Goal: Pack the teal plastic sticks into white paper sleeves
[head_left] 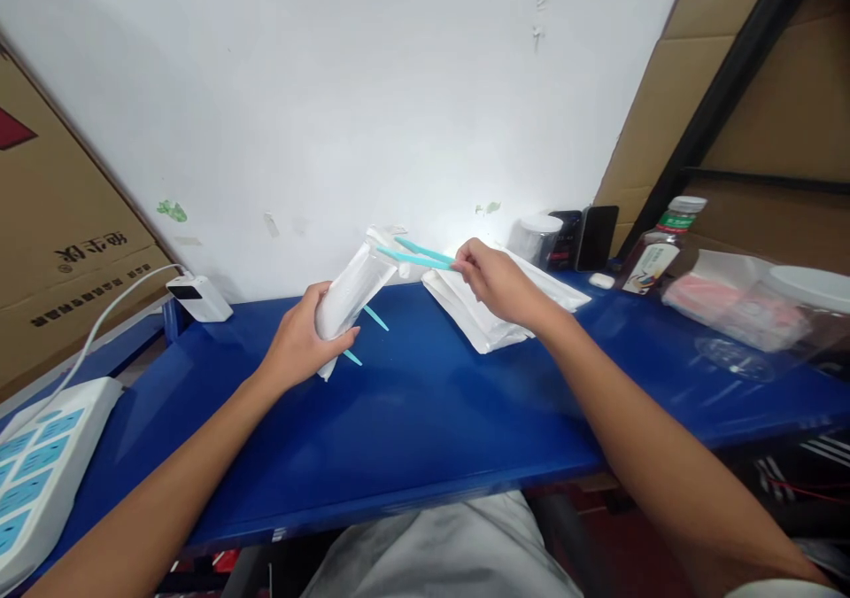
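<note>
My left hand grips a long white plastic packet, tilted with its upper end to the right. In my right hand are teal plastic tweezers, pinched between thumb and fingers. Their arms point left and reach the packet's upper end, where a small white piece shows; whether they hold it I cannot tell. Behind the packet, two teal tips stick out low over the table, and the rest of that item is hidden. Flat white packets lie in a pile beneath my right hand.
On the blue table, a power strip and a white power bank with a cable stand left. To the right are a lidded jar, phones, a bottle, and a pink-and-white pack. A wall rises behind.
</note>
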Motion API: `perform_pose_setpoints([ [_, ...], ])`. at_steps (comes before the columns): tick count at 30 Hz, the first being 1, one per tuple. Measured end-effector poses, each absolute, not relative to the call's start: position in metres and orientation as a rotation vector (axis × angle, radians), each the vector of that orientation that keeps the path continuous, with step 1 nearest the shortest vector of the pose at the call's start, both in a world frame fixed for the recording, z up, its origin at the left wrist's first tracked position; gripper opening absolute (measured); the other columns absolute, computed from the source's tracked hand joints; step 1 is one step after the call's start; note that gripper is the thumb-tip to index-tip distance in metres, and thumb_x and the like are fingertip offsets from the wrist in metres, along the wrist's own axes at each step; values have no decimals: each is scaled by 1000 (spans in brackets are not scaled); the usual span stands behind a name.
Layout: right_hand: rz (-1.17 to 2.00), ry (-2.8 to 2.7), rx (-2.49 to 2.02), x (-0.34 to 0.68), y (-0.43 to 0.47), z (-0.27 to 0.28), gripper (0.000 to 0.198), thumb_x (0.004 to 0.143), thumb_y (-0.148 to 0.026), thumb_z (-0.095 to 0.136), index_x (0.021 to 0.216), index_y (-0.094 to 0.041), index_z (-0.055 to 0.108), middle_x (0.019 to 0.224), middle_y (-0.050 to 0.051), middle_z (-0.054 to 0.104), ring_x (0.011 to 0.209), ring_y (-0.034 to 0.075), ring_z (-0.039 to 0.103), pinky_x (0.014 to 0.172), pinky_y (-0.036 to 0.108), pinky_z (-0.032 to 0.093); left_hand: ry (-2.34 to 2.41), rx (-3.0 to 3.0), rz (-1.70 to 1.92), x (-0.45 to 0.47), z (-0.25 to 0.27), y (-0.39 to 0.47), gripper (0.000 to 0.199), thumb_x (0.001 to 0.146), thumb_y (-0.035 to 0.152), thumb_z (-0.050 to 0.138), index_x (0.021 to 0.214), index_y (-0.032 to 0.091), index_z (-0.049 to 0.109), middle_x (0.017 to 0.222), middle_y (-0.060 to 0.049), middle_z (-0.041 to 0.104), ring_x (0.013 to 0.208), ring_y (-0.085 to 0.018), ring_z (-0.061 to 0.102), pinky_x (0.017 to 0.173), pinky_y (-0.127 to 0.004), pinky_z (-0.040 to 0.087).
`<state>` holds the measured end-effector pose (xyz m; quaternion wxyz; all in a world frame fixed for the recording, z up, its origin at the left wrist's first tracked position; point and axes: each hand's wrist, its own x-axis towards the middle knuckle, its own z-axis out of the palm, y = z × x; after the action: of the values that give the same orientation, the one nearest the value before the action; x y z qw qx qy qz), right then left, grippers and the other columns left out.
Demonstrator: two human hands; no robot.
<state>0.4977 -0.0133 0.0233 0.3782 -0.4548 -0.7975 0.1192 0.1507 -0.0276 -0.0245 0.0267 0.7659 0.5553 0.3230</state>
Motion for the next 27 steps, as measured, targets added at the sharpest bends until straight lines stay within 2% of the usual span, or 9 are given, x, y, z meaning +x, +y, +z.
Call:
perform_pose_setpoints([
  [3, 306, -2084, -1207, 505, -16, 28, 23, 111, -36, 46, 94, -22, 51, 77, 0, 60, 67, 16, 48, 64, 30, 32, 1715, 2433, 969, 148, -27, -26, 75, 81, 55, 78, 145, 26, 49, 127, -7, 70, 109, -30, 69, 87, -39, 54],
  [8, 422, -2174, -1247, 511, -18, 31, 25, 110, -38, 51, 93, -21, 59, 74, 1, 63, 64, 15, 51, 61, 29, 35, 1586, 2650, 921, 150, -32, -26, 72, 83, 43, 78, 148, 29, 50, 141, -8, 65, 125, -32, 64, 101, -43, 53],
  [13, 655, -2236, -1240, 512, -19, 34, 32, 107, -40, 54, 86, -19, 66, 77, 2, 67, 59, 14, 58, 59, 28, 40, 1502, 2731, 953, 153, -34, -27, 69, 83, 37, 77, 147, 29, 52, 139, -7, 67, 125, -31, 64, 101, -43, 54],
  [20, 637, -2277, -1278, 523, -13, 35, 40, 104, -47, 57, 81, -18, 69, 68, 1, 64, 55, 14, 57, 56, 28, 39, 1582, 2662, 1075, 150, -33, -24, 69, 81, 35, 79, 144, 26, 53, 136, -8, 68, 121, -31, 66, 101, -44, 53],
  [23, 562, -2299, -1163, 517, -13, 30, 40, 105, -46, 56, 81, -18, 73, 71, 2, 67, 62, 16, 58, 61, 29, 41, 1531, 2724, 1027, 152, -32, -27, 68, 81, 31, 78, 144, 28, 53, 136, -6, 68, 121, -31, 65, 97, -42, 54],
  [27, 534, -2240, -894, 492, -20, 22, 30, 105, -37, 59, 91, -19, 78, 91, 5, 77, 81, 20, 66, 74, 31, 45, 1408, 2843, 921, 159, -32, -34, 67, 83, 26, 75, 146, 28, 53, 130, -6, 70, 114, -30, 64, 91, -42, 54],
])
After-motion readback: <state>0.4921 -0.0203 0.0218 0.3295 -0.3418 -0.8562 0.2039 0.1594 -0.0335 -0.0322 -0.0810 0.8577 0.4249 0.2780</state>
